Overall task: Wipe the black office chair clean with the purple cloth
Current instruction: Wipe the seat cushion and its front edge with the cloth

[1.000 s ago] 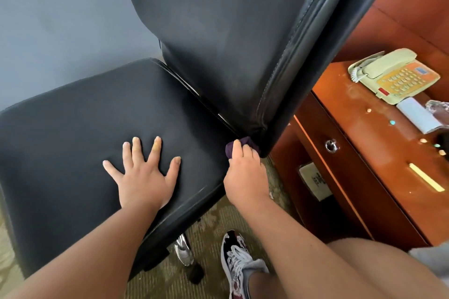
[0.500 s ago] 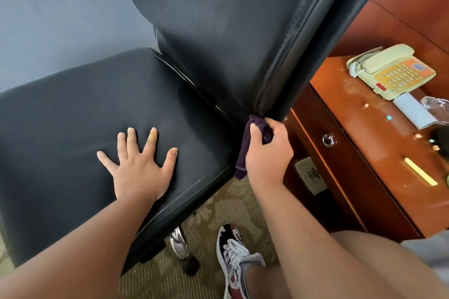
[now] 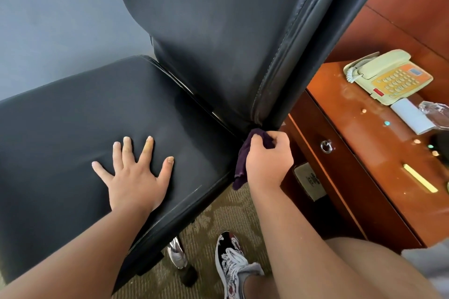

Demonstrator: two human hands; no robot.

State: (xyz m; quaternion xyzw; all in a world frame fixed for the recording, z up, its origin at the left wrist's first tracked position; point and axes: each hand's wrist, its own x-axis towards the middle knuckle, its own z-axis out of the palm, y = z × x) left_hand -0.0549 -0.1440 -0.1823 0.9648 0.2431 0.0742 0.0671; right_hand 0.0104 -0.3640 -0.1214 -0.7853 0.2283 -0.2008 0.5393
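Note:
The black office chair (image 3: 73, 128) fills the left and middle of the view, its seat low and its tall backrest rising at the top. My left hand (image 3: 136, 175) lies flat on the seat, fingers spread, holding nothing. My right hand (image 3: 268, 160) grips the purple cloth (image 3: 243, 160) at the bottom corner of the backrest's right edge. Part of the cloth hangs down below my fist, beside the seat's corner.
A reddish wooden desk (image 3: 364, 177) stands close on the right, with a drawer knob (image 3: 326, 146) near my right hand. On it sit a cream telephone (image 3: 388, 75) and a white block (image 3: 410, 115). Below are patterned carpet, my shoe (image 3: 230, 264) and a chrome chair leg (image 3: 177, 252).
My right hand has risen with the cloth from the seat's rear corner to the bottom of the backrest's edge, the cloth now dangling. My left hand stays flat on the seat.

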